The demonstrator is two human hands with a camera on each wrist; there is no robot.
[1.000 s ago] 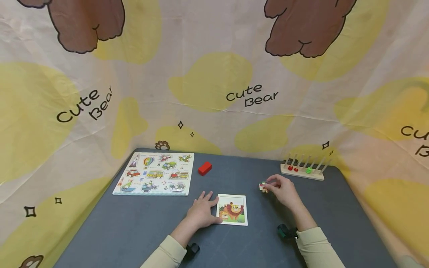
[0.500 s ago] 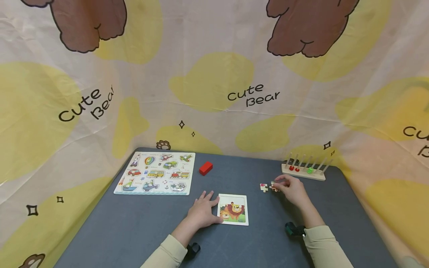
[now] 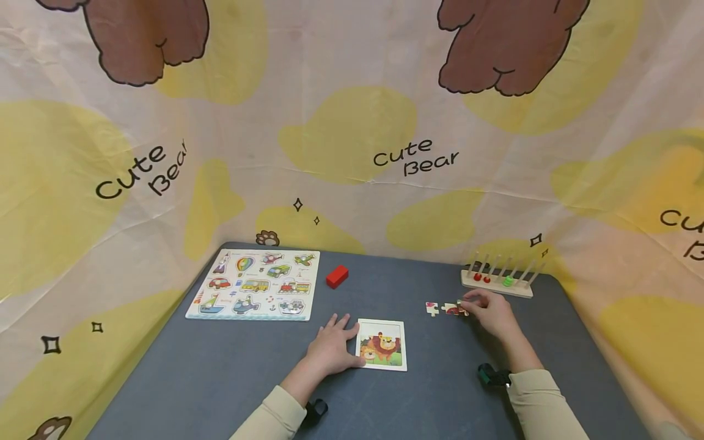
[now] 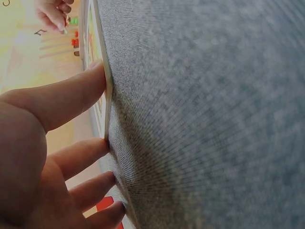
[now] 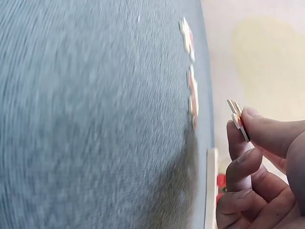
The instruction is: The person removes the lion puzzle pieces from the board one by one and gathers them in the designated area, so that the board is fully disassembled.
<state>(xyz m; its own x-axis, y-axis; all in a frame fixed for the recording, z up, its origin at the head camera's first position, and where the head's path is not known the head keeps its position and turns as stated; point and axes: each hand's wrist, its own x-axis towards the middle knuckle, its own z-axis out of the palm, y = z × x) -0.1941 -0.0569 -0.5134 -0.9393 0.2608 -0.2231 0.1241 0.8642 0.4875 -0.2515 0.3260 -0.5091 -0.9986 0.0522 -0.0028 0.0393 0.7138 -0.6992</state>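
My left hand (image 3: 332, 348) lies beside a small white-framed lion jigsaw puzzle (image 3: 395, 327), fingers spread and fairly straight. Its thumb and index fingertip touch the frame's left edge, as the left wrist view also shows. Further right, my right hand (image 3: 491, 313) pinches a jigsaw piece (image 5: 241, 125) between thumb and index finger, raised off the table in the right wrist view; its layered edges look like more than one piece. Left of these fingertips, a pink-and-white jigsaw piece (image 3: 432, 308) lies on the table, with a reddish jigsaw piece (image 3: 451, 309) close by.
A vehicle picture board (image 3: 280, 255) lies at the back left, beside a red block (image 3: 337, 277). At the back right stands a wooden peg rack (image 3: 495, 285) with red and green beads. A printed cloth (image 3: 341, 134) hangs behind the dark table (image 3: 247, 379).
My right hand has moved rightward in small steps, leaving jigsaw pieces lying in a row on the table. The left hand and the framed puzzle have stayed put.
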